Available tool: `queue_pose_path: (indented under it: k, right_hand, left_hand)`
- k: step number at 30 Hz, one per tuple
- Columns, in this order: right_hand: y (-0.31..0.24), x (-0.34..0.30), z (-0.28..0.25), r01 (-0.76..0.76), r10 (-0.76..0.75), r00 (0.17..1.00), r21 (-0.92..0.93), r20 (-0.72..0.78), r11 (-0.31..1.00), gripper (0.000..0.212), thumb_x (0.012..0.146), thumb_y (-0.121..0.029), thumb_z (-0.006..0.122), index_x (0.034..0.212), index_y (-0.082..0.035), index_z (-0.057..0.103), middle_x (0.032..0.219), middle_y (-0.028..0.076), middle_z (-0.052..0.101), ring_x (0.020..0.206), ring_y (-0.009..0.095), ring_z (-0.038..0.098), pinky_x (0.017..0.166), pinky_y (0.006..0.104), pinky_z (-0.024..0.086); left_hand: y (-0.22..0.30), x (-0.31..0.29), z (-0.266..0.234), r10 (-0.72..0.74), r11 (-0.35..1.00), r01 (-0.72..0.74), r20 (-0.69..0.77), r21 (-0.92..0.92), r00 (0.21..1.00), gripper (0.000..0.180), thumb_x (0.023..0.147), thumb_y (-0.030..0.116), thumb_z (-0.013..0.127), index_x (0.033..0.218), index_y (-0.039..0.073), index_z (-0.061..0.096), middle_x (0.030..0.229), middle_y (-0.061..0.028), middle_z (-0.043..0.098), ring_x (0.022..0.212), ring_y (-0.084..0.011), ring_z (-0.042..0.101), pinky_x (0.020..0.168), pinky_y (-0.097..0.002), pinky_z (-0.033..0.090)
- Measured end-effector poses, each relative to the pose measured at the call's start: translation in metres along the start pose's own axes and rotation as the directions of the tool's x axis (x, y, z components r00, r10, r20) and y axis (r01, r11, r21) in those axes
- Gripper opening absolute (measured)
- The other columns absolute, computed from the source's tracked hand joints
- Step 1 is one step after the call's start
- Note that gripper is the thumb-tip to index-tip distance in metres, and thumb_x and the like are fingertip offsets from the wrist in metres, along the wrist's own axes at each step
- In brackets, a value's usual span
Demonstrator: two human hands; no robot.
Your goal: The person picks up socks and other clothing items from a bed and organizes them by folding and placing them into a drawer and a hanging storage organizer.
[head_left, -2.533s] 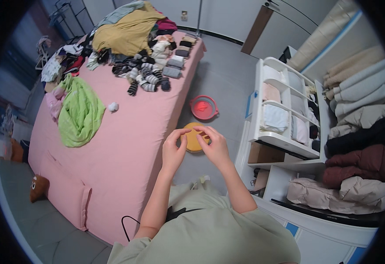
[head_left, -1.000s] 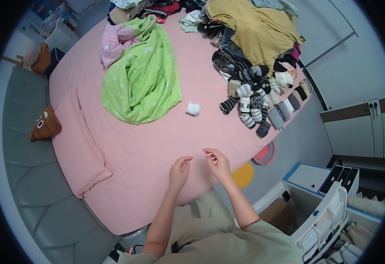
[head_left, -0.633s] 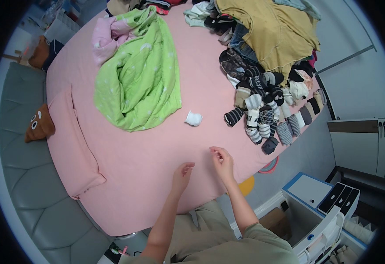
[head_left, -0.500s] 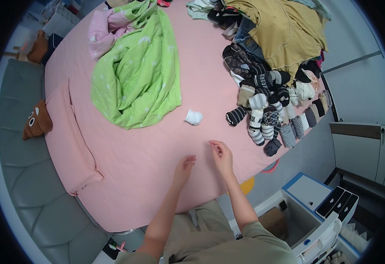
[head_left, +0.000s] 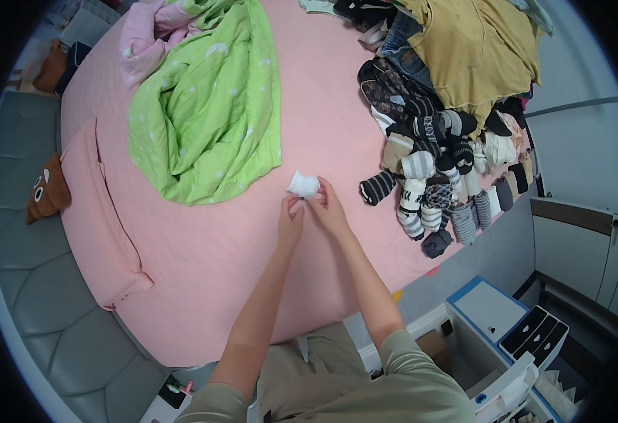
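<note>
A small white rolled pair of socks [head_left: 303,185] is between my two hands above the pink bed, in front of the green blanket. My right hand [head_left: 330,210] has its fingers closed on the right edge of the roll. At the lower left edge, my left hand [head_left: 291,220] pinches the roll with thumb and fingertips. A small dark patch shows on the roll's underside, close to the fingertips. Part of the roll is hidden by my fingers.
The green blanket [head_left: 210,120] lies bunched ahead to the left. Rolled socks [head_left: 422,183] are heaped at the right, below a yellow garment [head_left: 471,56] on a clothes pile. A pink pillow [head_left: 108,233] rests at the left; an open drawer [head_left: 510,384] stands lower right.
Both hands have reached forward from the near part of the bed to the white rolled socks and closed on them. The roll has turned slightly. The whole view has shifted a little.
</note>
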State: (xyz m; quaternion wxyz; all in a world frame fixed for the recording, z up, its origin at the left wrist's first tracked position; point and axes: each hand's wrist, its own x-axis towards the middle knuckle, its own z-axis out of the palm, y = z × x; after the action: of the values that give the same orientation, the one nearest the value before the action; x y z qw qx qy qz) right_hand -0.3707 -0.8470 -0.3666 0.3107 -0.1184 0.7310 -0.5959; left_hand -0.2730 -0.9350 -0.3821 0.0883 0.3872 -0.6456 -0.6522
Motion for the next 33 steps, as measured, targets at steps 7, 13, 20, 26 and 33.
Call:
queue_pose_path:
  k: [7,13,20,26,33]
  right_hand:
    - [0.007,-0.029,0.004,-0.005,0.001,1.000,0.332,0.015,0.943,0.034,0.083,0.000,0.058,0.110,-0.008,0.040,0.118,0.011,0.048,0.085,0.010,0.055,0.070,0.0205,0.045]
    - [-0.050,-0.089,0.012,0.171,-0.102,0.978,0.420,-0.182,0.891,0.028,0.082,0.004,0.057,0.101,-0.008,0.040,0.127,0.015,0.044,0.095,0.009,0.053,0.070,0.0189,0.043]
    - [-0.101,-0.168,0.014,0.303,-0.162,0.929,0.436,-0.332,0.847,0.024,0.081,0.005,0.058,0.094,-0.006,0.041,0.129,0.016,0.042,0.107,0.016,0.052,0.075,0.0226,0.046]
    - [-0.136,-0.246,0.022,0.364,-0.201,0.883,0.348,-0.424,0.864,0.025,0.079,0.001,0.062,0.093,-0.007,0.042,0.128,0.017,0.044,0.104,0.015,0.052,0.074,0.0216,0.043]
    - [-0.173,-0.335,0.047,0.439,-0.300,0.820,0.199,-0.488,0.876,0.026,0.078,0.000,0.064,0.092,-0.007,0.043,0.125,0.016,0.046,0.101,0.015,0.053,0.073,0.0231,0.046]
  left_hand:
    - [0.025,-0.025,-0.002,-0.256,0.956,0.262,0.058,-0.130,0.965,0.024,0.089,0.018,0.054,0.109,0.009,0.046,0.101,-0.0023,0.054,0.084,-0.0109,0.057,0.068,-0.0236,0.043]
    - [0.059,-0.073,-0.005,-0.092,0.958,0.077,-0.043,-0.275,0.995,0.025,0.087,0.014,0.057,0.108,0.006,0.046,0.101,-0.0051,0.055,0.081,-0.0111,0.058,0.070,-0.0236,0.046]
    - [0.132,-0.146,-0.021,0.091,0.938,-0.083,0.009,-0.336,0.996,0.031,0.083,0.004,0.063,0.107,0.000,0.044,0.106,-0.0088,0.052,0.083,-0.0105,0.056,0.072,-0.0224,0.045]
    - [0.175,-0.221,-0.047,0.037,0.917,0.023,0.142,-0.399,0.989,0.031,0.084,0.008,0.062,0.108,0.000,0.044,0.113,-0.0084,0.049,0.087,-0.0111,0.056,0.074,-0.0244,0.044]
    - [0.192,-0.297,-0.091,0.020,0.900,0.091,0.249,-0.427,0.968,0.034,0.083,0.012,0.064,0.109,0.002,0.044,0.112,-0.0067,0.050,0.091,-0.0125,0.056,0.074,-0.0269,0.045]
